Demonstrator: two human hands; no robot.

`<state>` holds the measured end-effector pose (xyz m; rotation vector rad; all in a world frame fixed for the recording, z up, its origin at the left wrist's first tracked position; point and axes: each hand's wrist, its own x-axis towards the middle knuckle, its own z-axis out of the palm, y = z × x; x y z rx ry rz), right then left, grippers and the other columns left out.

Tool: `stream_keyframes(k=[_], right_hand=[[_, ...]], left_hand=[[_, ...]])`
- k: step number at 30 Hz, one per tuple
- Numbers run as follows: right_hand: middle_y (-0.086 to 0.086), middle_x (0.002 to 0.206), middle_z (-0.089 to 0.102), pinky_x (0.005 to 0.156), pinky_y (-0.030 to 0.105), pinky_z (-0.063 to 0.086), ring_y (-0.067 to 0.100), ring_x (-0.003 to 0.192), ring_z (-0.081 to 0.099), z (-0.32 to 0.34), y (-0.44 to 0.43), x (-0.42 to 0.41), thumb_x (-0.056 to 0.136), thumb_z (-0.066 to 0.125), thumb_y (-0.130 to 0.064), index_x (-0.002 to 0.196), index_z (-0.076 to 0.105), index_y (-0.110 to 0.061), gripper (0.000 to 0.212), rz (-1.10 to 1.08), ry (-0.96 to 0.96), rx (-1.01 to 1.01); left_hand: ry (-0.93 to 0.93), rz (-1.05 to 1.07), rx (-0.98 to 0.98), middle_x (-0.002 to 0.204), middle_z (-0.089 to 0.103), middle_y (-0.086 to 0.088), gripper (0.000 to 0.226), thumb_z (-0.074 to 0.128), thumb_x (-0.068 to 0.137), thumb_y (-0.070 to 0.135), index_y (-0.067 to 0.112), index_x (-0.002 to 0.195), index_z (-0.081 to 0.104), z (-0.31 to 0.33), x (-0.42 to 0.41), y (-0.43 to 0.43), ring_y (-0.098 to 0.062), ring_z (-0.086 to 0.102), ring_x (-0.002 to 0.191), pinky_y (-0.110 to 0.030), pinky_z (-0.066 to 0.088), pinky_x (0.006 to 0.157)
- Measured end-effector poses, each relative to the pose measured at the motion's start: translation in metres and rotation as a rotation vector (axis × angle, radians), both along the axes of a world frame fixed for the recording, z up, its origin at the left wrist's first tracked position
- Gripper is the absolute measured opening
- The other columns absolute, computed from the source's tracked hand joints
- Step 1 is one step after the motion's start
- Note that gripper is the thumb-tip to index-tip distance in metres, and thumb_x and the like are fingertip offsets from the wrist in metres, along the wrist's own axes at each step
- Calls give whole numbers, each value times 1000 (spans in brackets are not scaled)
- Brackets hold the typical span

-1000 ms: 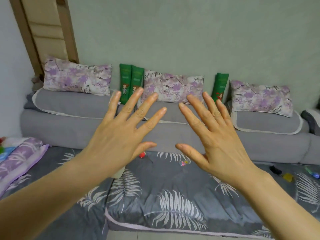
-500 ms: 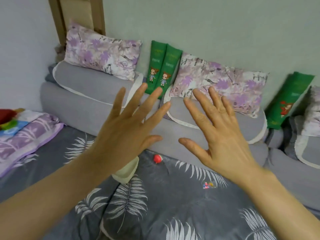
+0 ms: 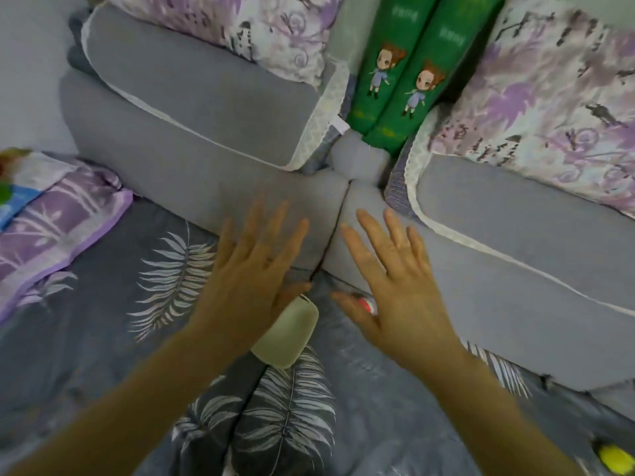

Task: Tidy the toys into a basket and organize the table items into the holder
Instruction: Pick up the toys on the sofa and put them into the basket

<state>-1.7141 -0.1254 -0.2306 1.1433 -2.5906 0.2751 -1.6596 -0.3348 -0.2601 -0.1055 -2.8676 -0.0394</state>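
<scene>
The left hand (image 3: pixel 247 280) and right hand (image 3: pixel 395 290) hover flat, fingers spread, holding nothing. A small red-and-white ball (image 3: pixel 366 304) lies at the bed's (image 3: pixel 103 304) far edge, against the grey cushion (image 3: pixel 515 304) — just beside the right thumb, so that hand is nearer.

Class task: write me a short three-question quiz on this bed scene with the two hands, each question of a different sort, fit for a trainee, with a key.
1. True or false: the left hand and the right hand are both open, holding nothing.
2. Which toy shows beside the right thumb? A) red-and-white ball; B) toy car; C) doll.
3. Fill in: the pale container is partly hidden by the ____ hand.
Key: 1 true; 2 A; 3 left.
</scene>
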Motion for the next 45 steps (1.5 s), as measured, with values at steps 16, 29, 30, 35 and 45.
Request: stream_keyframes(k=[16, 29, 30, 35, 45], right_hand=[[7, 156, 28, 109, 57, 32, 35, 143, 24, -306, -55, -108, 96, 44, -35, 150, 16, -27, 62, 94, -384, 229], [13, 149, 40, 50, 26, 45, 25, 69, 60, -445, -84, -129, 80, 45, 10, 148, 29, -25, 78, 106, -509, 214], [11, 148, 41, 46, 23, 39, 19, 55, 51, -449, -83, -130, 79, 44, 11, 148, 29, -27, 80, 97, -500, 214], [-2, 153, 30, 58, 23, 44, 18, 68, 63, -445, -77, -123, 89, 51, 4, 148, 12, -43, 85, 1, -547, 193], [-6, 139, 43, 85, 33, 49, 11, 100, 53, -405, 2, -116, 91, 22, -45, 148, 24, -39, 57, -499, -836, -154]], left_hand=[[-489, 282, 337, 157, 19, -12, 73, 13, 90, 65, 23, 149, 13, -283, -53, -11, -42, 17, 142, -64, 27, 106], [-561, 400, 538, 159, 8, -6, 67, 35, 92, 48, 33, 147, 0, -414, -47, -17, -36, 17, 143, -58, 34, 106], [-532, 401, 561, 159, 10, -4, 69, 42, 92, 40, 34, 148, 1, -418, -47, -16, -35, 25, 141, -54, 39, 103], [-485, 435, 605, 158, 13, 3, 65, 27, 89, 34, 40, 147, 0, -405, -50, -14, -32, 56, 113, -42, 51, 80], [-563, 758, 1128, 109, 58, -3, 53, 43, 95, 11, 33, 142, 32, -390, -75, 31, -22, 54, 93, -32, 39, 79]])
